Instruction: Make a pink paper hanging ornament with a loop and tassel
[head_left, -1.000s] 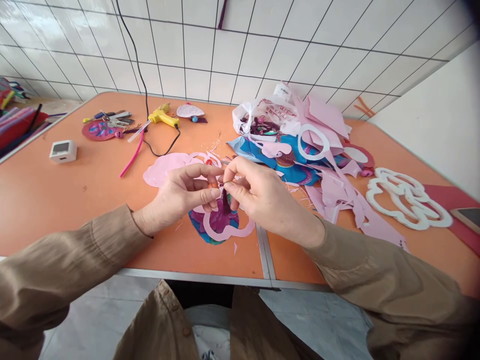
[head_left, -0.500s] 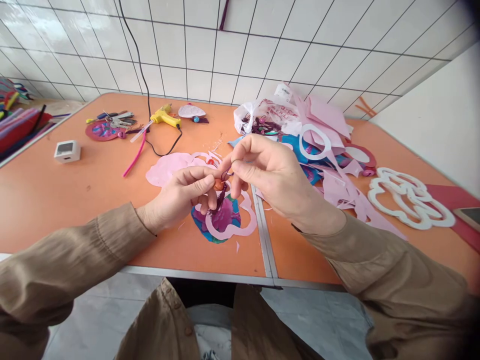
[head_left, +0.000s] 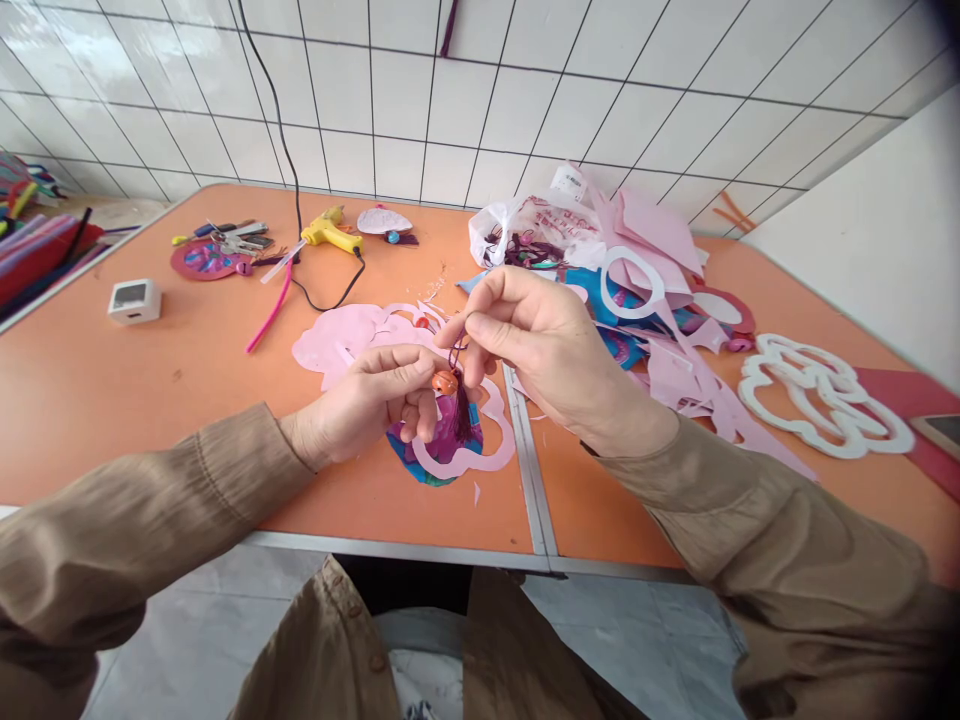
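My left hand (head_left: 375, 392) pinches a small orange bell (head_left: 445, 382) between thumb and forefinger, its other fingers curled below. Beside the bell hangs a dark purple tassel (head_left: 463, 412). The tassel's thin cord loop is held up between the thumb and forefinger of my right hand (head_left: 544, 345). Under both hands, a pink scalloped cut-out frame (head_left: 501, 455) lies partly over a piece of blue and purple flowered cloth (head_left: 409, 460). Pink cut-out pieces (head_left: 337, 335) are behind my left hand, and a small red bead-like thing (head_left: 422, 322) rests on them.
A yellow glue gun (head_left: 330, 232) with a black cable lies at the back, near a pink stick (head_left: 268, 322), keys (head_left: 240, 238) and a white box (head_left: 135, 300). Pink scraps (head_left: 675, 375), a plastic bag (head_left: 555, 225) and white scalloped frames (head_left: 825, 400) spread to the right.
The bell has shifted slightly right and shows more clearly at my left fingertips. The tassel has swung clear of my left fingers and hangs down beside the bell.
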